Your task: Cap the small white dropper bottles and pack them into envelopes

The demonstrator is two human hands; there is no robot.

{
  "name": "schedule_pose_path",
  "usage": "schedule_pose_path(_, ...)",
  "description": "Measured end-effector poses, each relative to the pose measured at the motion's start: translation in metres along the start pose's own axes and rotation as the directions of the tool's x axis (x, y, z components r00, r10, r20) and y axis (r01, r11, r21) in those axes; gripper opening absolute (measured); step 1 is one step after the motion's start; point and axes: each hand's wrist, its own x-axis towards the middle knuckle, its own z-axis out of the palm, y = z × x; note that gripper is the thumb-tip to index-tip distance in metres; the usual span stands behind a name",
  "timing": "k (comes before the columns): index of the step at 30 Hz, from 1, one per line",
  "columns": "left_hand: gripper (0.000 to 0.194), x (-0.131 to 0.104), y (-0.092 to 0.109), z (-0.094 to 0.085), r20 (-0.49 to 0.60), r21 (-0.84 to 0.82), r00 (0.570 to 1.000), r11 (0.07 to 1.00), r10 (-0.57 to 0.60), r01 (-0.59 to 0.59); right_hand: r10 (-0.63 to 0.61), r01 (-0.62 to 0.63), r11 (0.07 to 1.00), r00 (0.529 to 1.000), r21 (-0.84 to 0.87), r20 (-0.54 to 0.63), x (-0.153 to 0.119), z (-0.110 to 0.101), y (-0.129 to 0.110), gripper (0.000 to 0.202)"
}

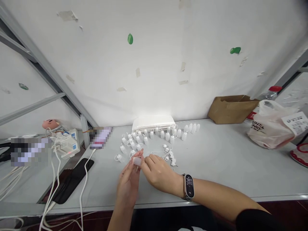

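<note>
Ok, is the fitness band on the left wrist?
No, the fitness band is strapped around the right wrist, while the left wrist shows bare.

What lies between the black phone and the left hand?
A white cable runs over the grey tabletop between the black phone and the left hand; the head view shows it.
</note>
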Motion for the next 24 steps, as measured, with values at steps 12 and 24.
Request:
schedule_pose_path(12, 0.024, -0.0003, -0.0072, -0.0036, -0.018, -0.059, 0.999, 0.997, 0.05, -0.051, 0.002, 0.0, 0.999, 0.999, 0.05, -0.039, -0.0019, -0.0009, -0.004, 0.021)
schedule_pose_path(24, 0.027, 0.0011, -0.0025, -0.0055, -0.027, 0.018, 0.999, 1.0, 0.021, -0.021, 0.009, -0.008, 0.998, 1.0, 0.063, -0.014, -0.0018, 0.003, -0.0031, 0.019)
